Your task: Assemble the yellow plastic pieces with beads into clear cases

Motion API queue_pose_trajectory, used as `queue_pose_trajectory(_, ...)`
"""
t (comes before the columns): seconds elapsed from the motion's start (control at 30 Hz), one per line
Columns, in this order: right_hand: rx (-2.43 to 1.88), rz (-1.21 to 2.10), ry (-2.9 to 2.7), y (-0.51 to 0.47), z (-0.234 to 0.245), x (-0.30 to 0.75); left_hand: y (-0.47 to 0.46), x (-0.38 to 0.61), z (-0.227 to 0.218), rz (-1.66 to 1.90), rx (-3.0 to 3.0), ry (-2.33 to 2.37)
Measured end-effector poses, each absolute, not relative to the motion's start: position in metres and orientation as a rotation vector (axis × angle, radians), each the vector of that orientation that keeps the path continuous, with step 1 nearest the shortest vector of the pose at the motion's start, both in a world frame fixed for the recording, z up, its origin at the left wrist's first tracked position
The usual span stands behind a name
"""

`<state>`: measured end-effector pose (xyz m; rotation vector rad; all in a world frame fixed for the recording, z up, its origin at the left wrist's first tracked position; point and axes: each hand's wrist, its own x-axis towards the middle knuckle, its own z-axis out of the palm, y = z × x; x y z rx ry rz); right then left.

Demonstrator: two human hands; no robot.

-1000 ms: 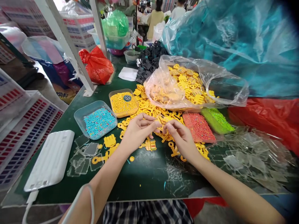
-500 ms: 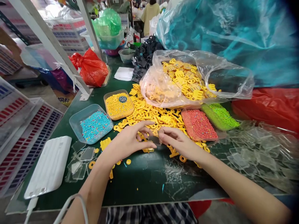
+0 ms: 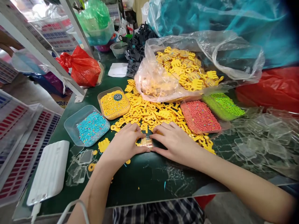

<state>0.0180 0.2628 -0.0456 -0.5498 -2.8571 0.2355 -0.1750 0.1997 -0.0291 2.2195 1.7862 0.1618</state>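
Between my hands, just above the dark green tabletop, is a small yellow plastic piece (image 3: 147, 142) with a shiny, clear-looking top and coloured bits showing. My left hand (image 3: 125, 140) grips it from the left with thumb and fingertips. From the right, my right hand (image 3: 174, 141) closes its thumb and index finger on the other edge. My fingers cover part of its outline. Right behind my hands spreads a heap of loose yellow plastic parts (image 3: 149, 109), some ring-shaped and some hand-shaped.
Trays of blue beads (image 3: 93, 127), yellow beads (image 3: 114, 104), red beads (image 3: 203, 115) and green beads (image 3: 227, 104) surround the heap. Clear plastic squares (image 3: 261, 140) lie right, more (image 3: 80, 165) left. A bag (image 3: 161, 84) of yellow parts stands behind. A white power bank (image 3: 50, 171) lies left.
My hands have drawn together; the right hand has come to the yellow piece and now grips its right edge. The camera view has tilted down a little.
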Motion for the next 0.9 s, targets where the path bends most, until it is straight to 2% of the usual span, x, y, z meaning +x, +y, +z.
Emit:
queue_pose_trajectory(0.27, -0.565, 0.139, -2.9, 0.261, -0.052, 0.015, 0.201, -0.179, -0.034, 0.148, 2.348, 1.733)
queue_pose_trajectory(0.47, -0.498, 0.17, -2.926, 0.264, -0.053, 0.014, 0.202, -0.176, -0.025, 0.003, 2.166, 1.761)
queue_pose_trajectory(0.9, -0.395, 0.235, -2.875, 0.269, -0.058, 0.015, 0.201, -0.179, -0.017, -0.007, 2.02, 1.732)
